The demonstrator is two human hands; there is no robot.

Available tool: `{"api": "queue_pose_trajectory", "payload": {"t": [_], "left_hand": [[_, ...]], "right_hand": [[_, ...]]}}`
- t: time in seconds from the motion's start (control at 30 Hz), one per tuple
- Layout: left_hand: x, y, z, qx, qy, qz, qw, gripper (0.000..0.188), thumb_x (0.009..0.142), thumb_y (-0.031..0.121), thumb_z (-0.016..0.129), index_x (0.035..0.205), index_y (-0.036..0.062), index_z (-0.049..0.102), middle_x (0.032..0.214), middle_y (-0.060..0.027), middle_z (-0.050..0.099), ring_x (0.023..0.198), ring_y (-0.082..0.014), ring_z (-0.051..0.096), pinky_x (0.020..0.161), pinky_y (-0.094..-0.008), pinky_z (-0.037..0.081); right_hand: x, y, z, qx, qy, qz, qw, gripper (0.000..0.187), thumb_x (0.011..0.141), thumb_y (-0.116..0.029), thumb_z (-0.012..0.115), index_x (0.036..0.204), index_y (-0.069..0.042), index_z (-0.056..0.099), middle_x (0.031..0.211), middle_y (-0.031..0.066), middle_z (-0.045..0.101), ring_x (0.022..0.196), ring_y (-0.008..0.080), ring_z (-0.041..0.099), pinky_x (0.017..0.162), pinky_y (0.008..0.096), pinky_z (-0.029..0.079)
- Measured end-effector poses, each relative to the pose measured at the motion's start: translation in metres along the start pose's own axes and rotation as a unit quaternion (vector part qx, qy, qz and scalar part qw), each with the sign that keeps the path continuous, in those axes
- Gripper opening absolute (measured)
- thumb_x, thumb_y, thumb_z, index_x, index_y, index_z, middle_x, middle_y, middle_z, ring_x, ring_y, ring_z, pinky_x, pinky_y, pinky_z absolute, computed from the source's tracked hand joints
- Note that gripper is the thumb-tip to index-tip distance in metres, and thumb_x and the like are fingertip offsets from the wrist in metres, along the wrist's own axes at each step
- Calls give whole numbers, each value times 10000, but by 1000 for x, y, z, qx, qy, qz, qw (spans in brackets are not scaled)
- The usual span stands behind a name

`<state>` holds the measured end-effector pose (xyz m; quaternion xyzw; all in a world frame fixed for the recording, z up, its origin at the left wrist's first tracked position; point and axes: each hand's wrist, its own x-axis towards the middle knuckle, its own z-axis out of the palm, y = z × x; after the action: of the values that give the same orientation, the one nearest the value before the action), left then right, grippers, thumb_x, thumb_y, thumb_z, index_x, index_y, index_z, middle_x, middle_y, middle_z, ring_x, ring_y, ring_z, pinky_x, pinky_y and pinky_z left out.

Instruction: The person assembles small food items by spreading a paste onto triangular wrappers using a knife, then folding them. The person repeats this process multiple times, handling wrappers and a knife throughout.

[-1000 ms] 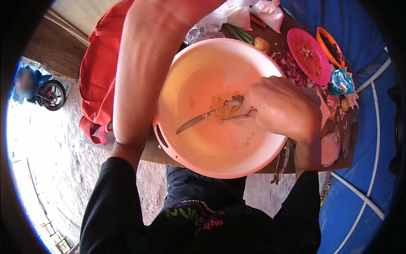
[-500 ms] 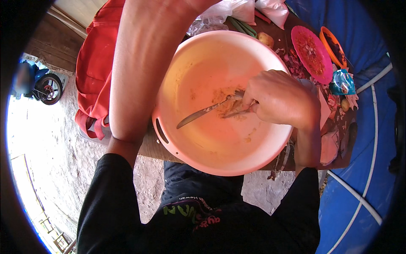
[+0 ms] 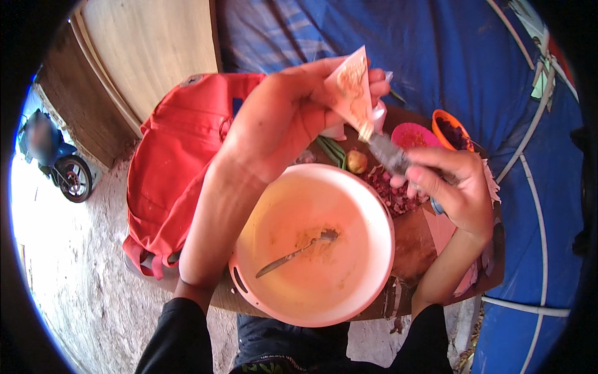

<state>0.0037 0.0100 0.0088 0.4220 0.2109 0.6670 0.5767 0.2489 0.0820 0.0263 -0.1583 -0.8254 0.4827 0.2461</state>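
Note:
My left hand (image 3: 280, 118) is raised above the far side of the basin, its fingers closed around a pale triangular sheet (image 3: 358, 107) smeared with beige paste. Just right of the sheet's lower tip, my right hand (image 3: 458, 187) grips a grey utensil (image 3: 389, 154), too blurred to tell its kind. Below both hands stands a wide, pale pinkish basin (image 3: 374, 274) with a slot handle. Inside it lies a metal spoon (image 3: 289, 257), its bowl in a patch of brownish residue.
A red backpack (image 3: 177, 168) sits left of the basin. Behind and right lie a potato (image 3: 356, 162), chopped purplish pieces (image 3: 395, 193), a pink plate (image 3: 414, 135) and an orange bowl (image 3: 450, 131). A blue tarp (image 3: 523, 249) hangs to the right, with white pipes.
The view has tilted up, so the basin sits lower. My right hand has left the basin with the utensil. The triangular sheet in my left hand has come into view.

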Motion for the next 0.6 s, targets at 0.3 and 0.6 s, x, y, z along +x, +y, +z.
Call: {"api": "queue_pose_trajectory", "payload": {"t": [0.3,0.6], "left_hand": [[-4,-3,12,-1,-9,-15,1000,460,920,2,403,1345,-161,466,1259,-216,620,1179,-277,628,1050,-384,489],[-6,-3,6,11,-41,-15,999,461,905,11,409,1325,-156,501,1215,-214,650,1131,-258,647,1028,-360,498]], "right_hand": [[17,15,0,-255,218,-192,922,332,919,53,641,1232,-43,700,924,67,649,792,93,585,696,226,465],[21,18,3,-299,223,-199,906,426,866,99,662,1239,-100,710,880,82,595,718,122,581,643,261,478]]}}
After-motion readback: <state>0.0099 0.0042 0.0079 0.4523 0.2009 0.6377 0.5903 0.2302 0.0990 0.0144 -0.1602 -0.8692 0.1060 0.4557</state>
